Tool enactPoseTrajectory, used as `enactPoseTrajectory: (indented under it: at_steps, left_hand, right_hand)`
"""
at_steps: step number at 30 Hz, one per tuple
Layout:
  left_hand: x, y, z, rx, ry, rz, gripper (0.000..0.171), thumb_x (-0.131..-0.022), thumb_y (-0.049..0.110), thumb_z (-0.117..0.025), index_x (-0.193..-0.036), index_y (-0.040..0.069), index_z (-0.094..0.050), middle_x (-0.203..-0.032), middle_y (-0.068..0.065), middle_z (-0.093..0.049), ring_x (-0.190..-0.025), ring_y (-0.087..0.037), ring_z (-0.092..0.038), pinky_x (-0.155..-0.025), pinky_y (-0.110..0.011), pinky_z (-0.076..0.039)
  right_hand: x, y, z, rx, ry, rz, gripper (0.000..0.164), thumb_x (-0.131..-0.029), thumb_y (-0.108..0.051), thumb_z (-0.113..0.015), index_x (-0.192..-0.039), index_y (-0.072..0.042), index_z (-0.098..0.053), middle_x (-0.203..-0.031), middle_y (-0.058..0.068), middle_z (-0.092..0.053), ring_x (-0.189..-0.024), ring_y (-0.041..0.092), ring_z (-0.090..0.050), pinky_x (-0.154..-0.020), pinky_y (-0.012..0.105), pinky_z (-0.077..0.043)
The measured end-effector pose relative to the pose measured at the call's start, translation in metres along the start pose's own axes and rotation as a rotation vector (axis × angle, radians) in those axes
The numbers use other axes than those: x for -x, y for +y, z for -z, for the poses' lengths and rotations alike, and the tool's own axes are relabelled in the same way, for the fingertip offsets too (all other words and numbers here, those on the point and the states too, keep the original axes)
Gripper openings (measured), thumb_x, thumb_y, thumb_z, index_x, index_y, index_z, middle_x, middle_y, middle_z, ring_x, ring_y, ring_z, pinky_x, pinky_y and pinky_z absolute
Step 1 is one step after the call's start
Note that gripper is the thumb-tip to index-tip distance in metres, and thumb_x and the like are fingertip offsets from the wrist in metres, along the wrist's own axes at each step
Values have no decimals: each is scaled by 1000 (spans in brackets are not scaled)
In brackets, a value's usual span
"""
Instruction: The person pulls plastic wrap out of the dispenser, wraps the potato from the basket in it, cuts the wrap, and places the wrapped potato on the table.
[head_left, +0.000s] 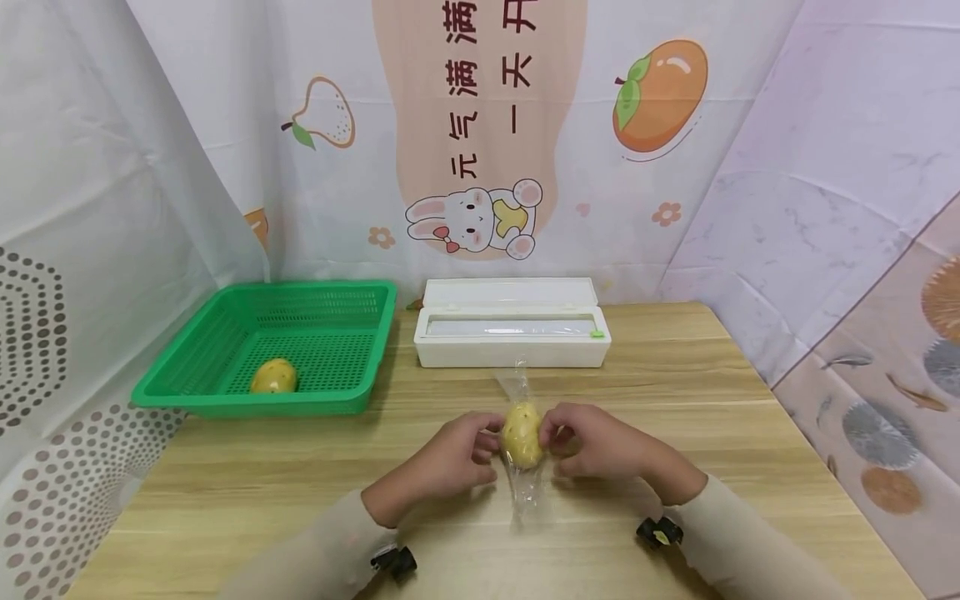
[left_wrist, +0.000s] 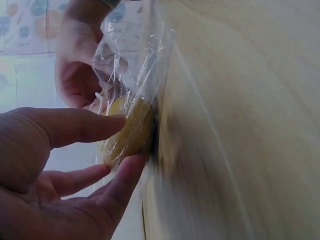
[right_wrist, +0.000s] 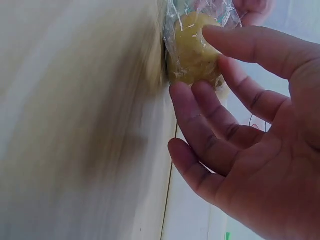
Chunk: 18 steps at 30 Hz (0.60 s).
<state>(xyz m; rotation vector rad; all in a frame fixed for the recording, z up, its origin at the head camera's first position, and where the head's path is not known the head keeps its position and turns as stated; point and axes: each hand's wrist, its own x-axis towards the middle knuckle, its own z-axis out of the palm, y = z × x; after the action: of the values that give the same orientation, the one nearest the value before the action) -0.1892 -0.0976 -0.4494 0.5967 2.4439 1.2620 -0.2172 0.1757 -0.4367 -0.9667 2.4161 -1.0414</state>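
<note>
A yellow potato [head_left: 522,435] wrapped in clear plastic film lies on the table, the film [head_left: 527,493] trailing off toward the front and back. At its left side, my left hand [head_left: 459,454] holds it with thumb and fingertips; the left wrist view shows the thumb [left_wrist: 95,124] against the wrapped potato [left_wrist: 131,131]. From the right, my right hand [head_left: 600,442] pinches the wrapped side between thumb and index finger. In the right wrist view the other fingers [right_wrist: 207,145] of the right hand are loosely bent beside the potato [right_wrist: 194,52].
Behind the potato stands a white film dispenser box [head_left: 513,354] with its lid raised and a green slider on its right. A green plastic basket [head_left: 360,392] at the back left holds another potato [head_left: 274,377]. Printed curtains [head_left: 622,233] hang around the wooden table [head_left: 300,467].
</note>
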Motion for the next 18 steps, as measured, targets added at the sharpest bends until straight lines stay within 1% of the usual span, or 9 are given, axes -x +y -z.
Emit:
enactPoseTrajectory:
  at_steps: [2,5,7,9,10,12,13,16,18]
  left_hand:
    - [3,0,0,-63,3,-12,74,-80,-5,-80,-148,3,-50,-133,-10,-62,-115,-22,-67,-95,-30,-57]
    - [5,1,-1,-247,46,-54,83,-77,2,-82,-152,8,-47,-136,-8,-59,-116,-20,-64,-96,-36,-56]
    - [6,4,-2,-367,80,-82,88,-75,6,-84,-154,12,-45,-142,-7,-56,-122,-20,-61,-100,-39,-55]
    - [7,8,-4,-467,114,-125,89,-72,9,-86,-152,16,-46,-148,-8,-52,-128,-24,-57,-104,-43,-53]
    - [7,9,-5,-500,119,-145,87,-72,10,-86,-149,18,-48,-150,-8,-50,-130,-25,-56,-104,-44,-52]
    - [6,12,-6,-530,119,-189,79,-71,10,-87,-141,22,-52,-153,-9,-46,-135,-28,-53,-108,-47,-49]
    - [5,12,-7,-537,116,-206,75,-71,9,-86,-136,24,-53,-153,-9,-45,-135,-29,-52,-108,-48,-49]
    - [3,13,-10,-553,96,-221,66,-70,7,-85,-125,27,-54,-153,-7,-43,-134,-28,-52,-107,-48,-49]
    - [2,12,-11,-554,88,-220,65,-69,5,-85,-121,28,-54,-151,-5,-43,-134,-26,-51,-107,-47,-49]
  right_hand:
    - [2,-2,-2,16,1,13,35,-76,-3,-84,-105,-15,-67,-107,2,-68,-104,24,-65,-94,42,-56]
    - [2,-4,-4,74,29,34,33,-76,-2,-83,-102,-14,-66,-103,3,-67,-98,23,-64,-89,39,-56]
    - [2,-6,-5,129,61,46,34,-75,-2,-83,-101,-14,-65,-101,3,-63,-96,22,-61,-85,38,-56]
    - [2,-8,-6,197,98,58,36,-75,-4,-84,-101,-18,-63,-104,0,-58,-96,20,-59,-84,37,-55]
    - [2,-10,-7,232,115,66,38,-74,-5,-86,-101,-19,-63,-107,-1,-56,-98,20,-58,-85,37,-54]
    - [2,-12,-9,295,146,89,42,-73,-7,-88,-102,-23,-62,-114,-3,-51,-103,18,-57,-87,38,-54]
    - [1,-12,-11,323,156,106,43,-72,-8,-88,-102,-24,-61,-118,-3,-50,-106,18,-56,-89,39,-54]
    - [0,-13,-15,387,173,166,46,-70,-6,-88,-102,-27,-61,-124,-2,-47,-113,16,-51,-92,39,-52]
    - [-1,-13,-18,415,181,203,45,-70,-5,-87,-101,-27,-62,-125,0,-48,-115,16,-50,-92,39,-52]
